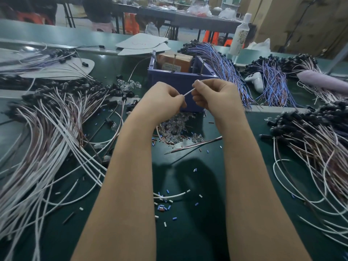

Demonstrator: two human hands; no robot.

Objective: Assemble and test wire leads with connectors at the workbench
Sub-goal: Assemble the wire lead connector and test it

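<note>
Head view, looking down across a dark green matte workbench top [188,242]. Taking in a fanned heap of white and brown wire leads [47,129] on the left and a matching heap of black-capped leads [310,138] on the right, probably being kept apart as separate stock within easy reach.

Moving inward to a blue plastic open-topped bin [169,80], sitting just behind the hands and likely serving as the fixture or test station.

Closing in now on the left hand [163,98], curled and pinching the lower end of a thin white insulated wire lead [188,93]. Over to the right hand [212,95], curled as well and pinching the upper end. Holding it taut and up in front of the bin, apparently for working on the tip, though too small to be telling what.

Dropping below the wrists to a loose pile of clear glassy components [173,127], lying near for quick picking. Finishing on tiny blue, white and red sleeve offcuts [163,206], scattered between the forearms.
</note>
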